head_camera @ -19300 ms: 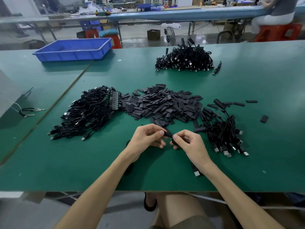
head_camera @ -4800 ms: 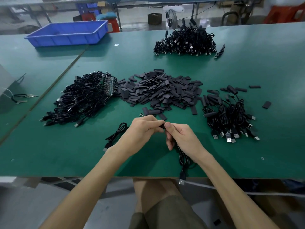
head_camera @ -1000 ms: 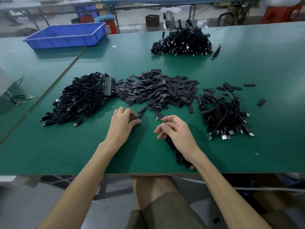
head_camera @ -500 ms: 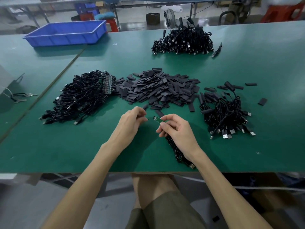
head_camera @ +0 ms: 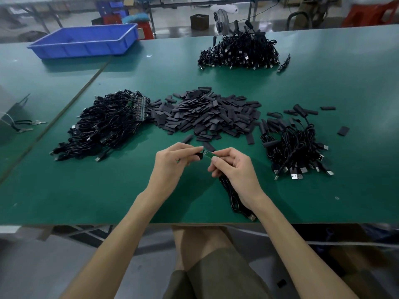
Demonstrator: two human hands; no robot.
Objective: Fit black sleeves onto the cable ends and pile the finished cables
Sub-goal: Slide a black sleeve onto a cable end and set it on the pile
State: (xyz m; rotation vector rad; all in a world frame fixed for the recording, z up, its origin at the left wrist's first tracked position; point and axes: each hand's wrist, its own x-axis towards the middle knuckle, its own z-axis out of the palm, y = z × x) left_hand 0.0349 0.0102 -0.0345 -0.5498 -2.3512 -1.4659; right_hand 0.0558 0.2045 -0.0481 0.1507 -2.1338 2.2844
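My left hand (head_camera: 172,162) pinches a black sleeve (head_camera: 199,156) just above the green table. My right hand (head_camera: 234,167) pinches a black cable (head_camera: 232,194) near its small green board end (head_camera: 209,154). The sleeve's mouth meets the tip of that board. The cable trails under my right wrist to a USB plug (head_camera: 251,217) at the table's front edge. A heap of loose black sleeves (head_camera: 207,114) lies behind my hands. Unsleeved cables (head_camera: 101,126) are piled at the left. Sleeved cables (head_camera: 295,145) are piled at the right.
A larger cable heap (head_camera: 238,53) sits at the far middle of the table (head_camera: 86,190). A blue tray (head_camera: 86,41) stands at the back left. Keys on a cord (head_camera: 26,125) lie at the left edge. A few stray sleeves (head_camera: 343,131) lie at the right.
My left hand picked a sleeve off the table and brought it right to the cable's board end. My right hand kept hold of the cable and rose slightly.
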